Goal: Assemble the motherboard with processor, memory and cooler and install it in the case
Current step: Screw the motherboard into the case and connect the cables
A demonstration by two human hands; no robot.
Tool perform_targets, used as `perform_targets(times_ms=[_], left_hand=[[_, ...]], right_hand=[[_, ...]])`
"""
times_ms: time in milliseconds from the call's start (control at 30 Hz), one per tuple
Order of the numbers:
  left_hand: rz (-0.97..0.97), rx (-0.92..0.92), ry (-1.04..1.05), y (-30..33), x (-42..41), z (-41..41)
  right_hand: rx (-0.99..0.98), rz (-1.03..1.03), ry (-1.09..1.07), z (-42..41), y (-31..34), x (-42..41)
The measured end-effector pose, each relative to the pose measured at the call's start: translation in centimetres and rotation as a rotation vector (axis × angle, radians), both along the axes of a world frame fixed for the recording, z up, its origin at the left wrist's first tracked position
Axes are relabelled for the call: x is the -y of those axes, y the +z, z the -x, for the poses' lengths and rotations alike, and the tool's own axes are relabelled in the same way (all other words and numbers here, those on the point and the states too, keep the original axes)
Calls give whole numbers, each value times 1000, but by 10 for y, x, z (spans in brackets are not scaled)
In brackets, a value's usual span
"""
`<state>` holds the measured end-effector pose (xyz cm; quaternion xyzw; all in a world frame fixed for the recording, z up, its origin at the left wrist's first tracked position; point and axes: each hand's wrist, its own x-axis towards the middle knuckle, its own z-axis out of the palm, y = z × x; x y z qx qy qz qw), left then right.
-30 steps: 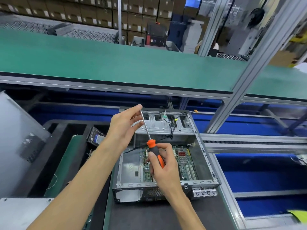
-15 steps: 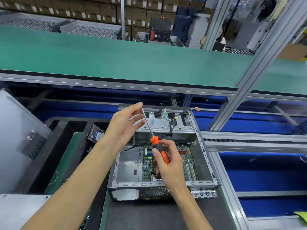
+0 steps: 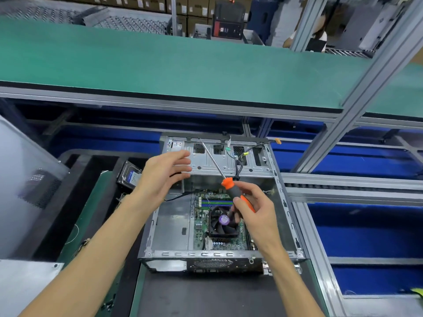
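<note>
Motherboard: the motherboard (image 3: 219, 223) lies flat on the floor of the open case (image 3: 283, 202), toward its right half, so the placing step looks done.
Cooler: a black fan cooler (image 3: 220, 223) with a purple hub sticker sits on the board, apparently mounted over the processor, which is hidden beneath it.
Memory: blue and green slots run across the board just beyond the cooler; whether modules are seated in them cannot be told.
Left to do: judging by the tool in hand, fastening the board to the case with screws is probably the step in progress; no screw heads are clear enough to count.
Right hand: the right hand (image 3: 254, 209) grips the orange-and-grey handle of the screwdriver (image 3: 229, 181), fingers curled round it, directly above the cooler and the board's right side.
Screwdriver: its shaft points up and away toward the case's drive bay (image 3: 219, 161), the tip well apart from the board, so it is not on a screw.
Left hand: the left hand (image 3: 164, 175) hovers with fingers loosely spread and nothing in it, over the case's far left corner, near the shaft but not touching it.
Loose wiring: a cable bundle (image 3: 238, 165) hangs from the bay just beside the handle.
Nearby: a hard drive (image 3: 130, 177) lies outside the case to the left.
</note>
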<state>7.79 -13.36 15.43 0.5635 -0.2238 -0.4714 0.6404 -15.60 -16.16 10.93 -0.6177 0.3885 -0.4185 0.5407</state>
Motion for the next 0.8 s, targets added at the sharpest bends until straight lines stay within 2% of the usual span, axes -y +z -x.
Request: perform_targets(times_ms=[67,133,300,500,700,800], left_hand=[[-71,211,32,-13,-2,-2],[-144,430,-37,-26,-6,0],[-486,1009,-507,-57,-8,18],[-519,993,-773,-82,0,37],[-462,1112,-720,-86,4,35],[-485,1181,-777,-89,-3,36]], right_hand=[[-10,7,-20,7,-2,11],[-13,13,-50,12,-3,22],[-10,14,-90,14,-3,43],[-77,101,-123,11,0,61],[-95,230,-105,0,8,78],[-117,322,-62,-5,13,83]])
